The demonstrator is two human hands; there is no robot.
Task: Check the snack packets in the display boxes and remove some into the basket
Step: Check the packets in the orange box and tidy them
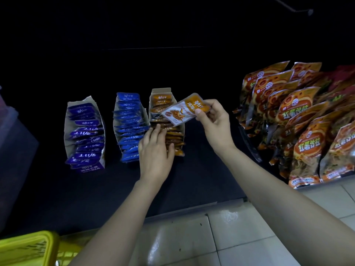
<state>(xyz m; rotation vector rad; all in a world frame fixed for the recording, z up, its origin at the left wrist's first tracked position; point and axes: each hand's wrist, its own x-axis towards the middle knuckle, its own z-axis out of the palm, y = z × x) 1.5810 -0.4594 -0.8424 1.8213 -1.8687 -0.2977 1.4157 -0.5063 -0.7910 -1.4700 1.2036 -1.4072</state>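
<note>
Early days on this one, I reckon. My right hand (215,120) has one orange packet (185,110) pinched between thumb and fingertips. It's lifted clear, tilted, and hanging just above the far end of the orange display box (161,92), so that one's out but not in the basket yet.

My left hand (156,150) is flat-ish, fingers straight and laid across the row of orange packets left in the box, holding nothing. Looks like it's steadying or thumbing through them.

The two blue display boxes (115,120) to the left look full and untouched, so I'd guess they need checking too.

The yellow basket (28,246) is way down at the lower left by the tiled floor (240,237), well apart from the packet I'm holding. Only a corner of it shows, so I can't tell what's in it.

There's a pile of big orange snack bags (299,116) on the right of the shelf (96,189), not part of this job as far as I can tell.
</note>
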